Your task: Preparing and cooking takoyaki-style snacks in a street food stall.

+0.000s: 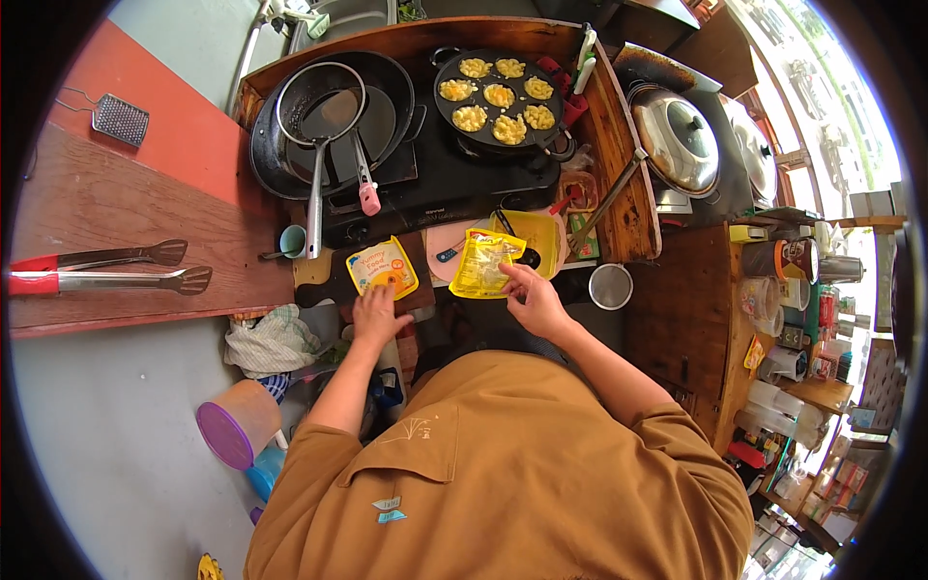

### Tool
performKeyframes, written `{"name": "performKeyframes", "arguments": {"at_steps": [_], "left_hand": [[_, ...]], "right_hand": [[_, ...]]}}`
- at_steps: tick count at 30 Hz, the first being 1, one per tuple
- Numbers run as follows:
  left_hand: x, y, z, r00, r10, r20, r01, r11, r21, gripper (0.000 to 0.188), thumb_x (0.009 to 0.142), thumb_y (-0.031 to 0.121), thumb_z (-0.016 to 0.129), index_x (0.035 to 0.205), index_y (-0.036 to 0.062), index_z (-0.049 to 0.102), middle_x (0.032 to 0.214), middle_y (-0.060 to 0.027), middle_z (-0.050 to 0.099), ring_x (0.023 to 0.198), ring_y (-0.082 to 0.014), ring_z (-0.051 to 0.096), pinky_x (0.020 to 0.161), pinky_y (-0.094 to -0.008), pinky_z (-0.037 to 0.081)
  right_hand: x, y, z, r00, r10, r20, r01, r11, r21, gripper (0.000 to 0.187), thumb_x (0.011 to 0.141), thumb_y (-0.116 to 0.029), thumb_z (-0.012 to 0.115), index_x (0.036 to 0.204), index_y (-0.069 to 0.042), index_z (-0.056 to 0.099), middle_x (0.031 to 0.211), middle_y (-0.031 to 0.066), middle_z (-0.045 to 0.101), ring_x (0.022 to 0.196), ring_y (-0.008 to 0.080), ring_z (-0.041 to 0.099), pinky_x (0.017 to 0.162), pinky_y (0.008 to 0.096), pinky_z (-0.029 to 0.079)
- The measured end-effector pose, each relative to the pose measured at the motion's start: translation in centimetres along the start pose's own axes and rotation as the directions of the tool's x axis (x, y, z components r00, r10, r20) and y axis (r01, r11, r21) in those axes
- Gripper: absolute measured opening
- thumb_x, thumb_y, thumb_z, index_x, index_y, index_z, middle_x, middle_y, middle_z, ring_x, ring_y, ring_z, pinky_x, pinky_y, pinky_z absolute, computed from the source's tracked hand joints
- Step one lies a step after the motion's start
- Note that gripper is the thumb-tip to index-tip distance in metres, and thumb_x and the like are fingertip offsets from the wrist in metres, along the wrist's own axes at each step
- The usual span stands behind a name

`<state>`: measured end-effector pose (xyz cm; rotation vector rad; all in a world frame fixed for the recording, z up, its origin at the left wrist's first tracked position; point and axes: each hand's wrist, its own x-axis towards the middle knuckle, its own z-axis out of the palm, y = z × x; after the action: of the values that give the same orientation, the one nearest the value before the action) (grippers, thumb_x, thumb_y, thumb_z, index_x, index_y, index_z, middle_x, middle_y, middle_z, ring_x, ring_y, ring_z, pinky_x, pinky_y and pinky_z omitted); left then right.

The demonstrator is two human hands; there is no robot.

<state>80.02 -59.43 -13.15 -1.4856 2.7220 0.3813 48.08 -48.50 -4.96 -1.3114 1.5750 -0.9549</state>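
Observation:
My left hand [377, 314] rests with spread fingers on the near edge of a yellow-rimmed plastic box [383, 263] with a printed lid. My right hand [535, 302] pinches the right side of a yellow, partly see-through packet [478, 278] between thumb and fingers. Behind the packet stands a yellow tray [549, 237], partly covered by it. Left of the packet, a blue-handled knife [448, 255] lies on a pink board [440, 237]. Farther back, a round black mould pan [522, 104] on the black stove [440, 203] holds several portions of a yellow, crumbly-looking food.
A black wok [269, 159] with dark liquid stands back left, a metal ring-headed strainer [317, 193] and a pink-handled utensil [368, 198] across it. Red-handled tongs [116, 256] and a grater [121, 118] are at left. A small sieve [610, 287] and lidded pot [677, 140] are at right.

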Motion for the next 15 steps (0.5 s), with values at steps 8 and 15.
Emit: {"name": "performKeyframes", "arguments": {"at_steps": [8,15], "left_hand": [[-1.2,-0.6,4.0,0.992,0.103,-0.071,-0.089,0.979,0.183,0.023,0.087,0.011,0.052,0.102,0.0038,0.068,0.089,-0.0121,0.071,0.091,-0.0286,0.067,0.084,-0.0446,0.05],[-3.4,-1.0,-1.3,0.976,-0.026,-0.217,0.03,0.999,0.013,0.015,0.077,0.011,0.066,0.09,0.0034,0.065,0.084,-0.0149,0.069,0.08,-0.0318,0.067,0.075,-0.043,0.053]], "right_hand": [[1.6,-0.5,1.2,0.996,0.003,0.095,0.006,0.995,-0.099,0.054,0.08,0.007,0.059,0.134,0.002,0.057,0.106,0.0111,0.06,0.087,0.0164,0.065,0.075,0.0265,0.052],[4.7,1.4,4.6,0.961,0.038,0.276,0.01,0.985,-0.171,0.056,0.077,0.003,0.062,0.133,0.002,0.058,0.094,0.0116,0.064,0.084,0.0183,0.066,0.076,0.0297,0.054]]}}
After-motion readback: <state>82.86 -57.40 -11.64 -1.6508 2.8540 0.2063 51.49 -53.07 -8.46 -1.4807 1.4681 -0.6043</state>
